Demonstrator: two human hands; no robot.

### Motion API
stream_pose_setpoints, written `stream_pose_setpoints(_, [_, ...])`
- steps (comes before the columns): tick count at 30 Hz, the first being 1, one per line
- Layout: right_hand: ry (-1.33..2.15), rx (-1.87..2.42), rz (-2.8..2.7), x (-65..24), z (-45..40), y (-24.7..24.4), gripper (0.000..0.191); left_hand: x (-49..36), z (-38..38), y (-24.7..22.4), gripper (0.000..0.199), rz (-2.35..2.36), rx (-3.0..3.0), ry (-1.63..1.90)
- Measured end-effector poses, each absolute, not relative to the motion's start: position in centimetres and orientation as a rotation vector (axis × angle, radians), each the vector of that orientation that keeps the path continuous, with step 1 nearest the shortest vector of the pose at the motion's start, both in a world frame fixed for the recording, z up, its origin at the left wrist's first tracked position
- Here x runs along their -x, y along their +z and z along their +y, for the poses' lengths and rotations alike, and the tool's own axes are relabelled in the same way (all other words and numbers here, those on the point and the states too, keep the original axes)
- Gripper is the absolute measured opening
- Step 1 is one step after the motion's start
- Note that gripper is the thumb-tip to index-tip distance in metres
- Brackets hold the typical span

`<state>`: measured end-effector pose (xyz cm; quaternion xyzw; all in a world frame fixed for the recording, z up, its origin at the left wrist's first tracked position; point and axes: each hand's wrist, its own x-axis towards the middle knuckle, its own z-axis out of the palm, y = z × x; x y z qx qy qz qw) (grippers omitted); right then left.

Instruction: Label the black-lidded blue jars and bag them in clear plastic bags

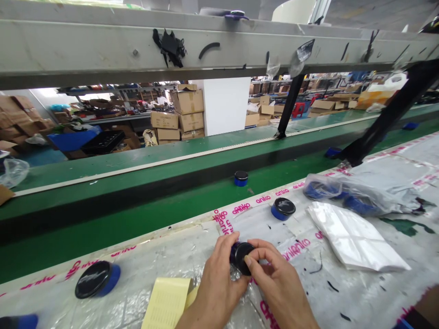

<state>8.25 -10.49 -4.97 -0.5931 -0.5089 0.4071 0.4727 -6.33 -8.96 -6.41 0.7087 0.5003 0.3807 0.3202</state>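
A round black-topped piece [243, 258] with a dark blue side is tilted up between both hands, above the plastic-covered table. My left hand [219, 278] wraps its fingers and thumb round the left side of it. On the right, my right hand [277, 283] has its thumb and fingertips pinched at the edge of the black face. Nearby on the table, a similar black and blue piece [283, 209] lies behind my hands, and another one [98, 279] leans at the left. A yellow printed sheet [167, 301] is beside my left wrist.
Another round piece [241, 178] sits on the green conveyor [164, 201] beyond the table. To the right lie a folded white packet [358, 237] and a clear bag with blue pieces [360, 196]. Black posts [290, 107] and a grey beam [103, 41] cross ahead.
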Motion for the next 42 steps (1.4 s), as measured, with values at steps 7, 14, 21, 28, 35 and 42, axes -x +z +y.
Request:
stream_pose_setpoints(7, [1.002,1.437,-1.309,-8.6,-10.4,-4.6,0.024,6.3,-9.0,-6.6,0.075,1.308,-1.86,1.008])
stream_pose_setpoints(14, [0.978,1.44,-1.309,-8.5,-10.1,-5.3,0.022,6.3,-9.0,-6.7,0.074,1.308,-1.774,1.02])
stream_pose_setpoints(21, [1.018,1.429,-1.279,-8.6,-10.4,-5.1,0.032,6.3,-9.0,-6.6,0.072,1.29,-1.573,1.017])
stream_pose_setpoints(28, [1.063,1.439,-1.195,-8.6,-10.2,-4.4,0.035,6.3,-9.2,-6.4,0.075,1.297,-1.637,0.976])
stream_pose_setpoints(35, [1.062,1.462,-1.243,-8.7,-10.1,-4.0,0.036,6.4,-9.1,-6.2,0.073,1.292,-1.639,0.986])
stream_pose_setpoints(42, [1.032,1.447,-1.259,-8.5,-10.3,-4.1,0.035,6.3,-9.0,-6.0,0.072,1.307,-1.646,0.98])
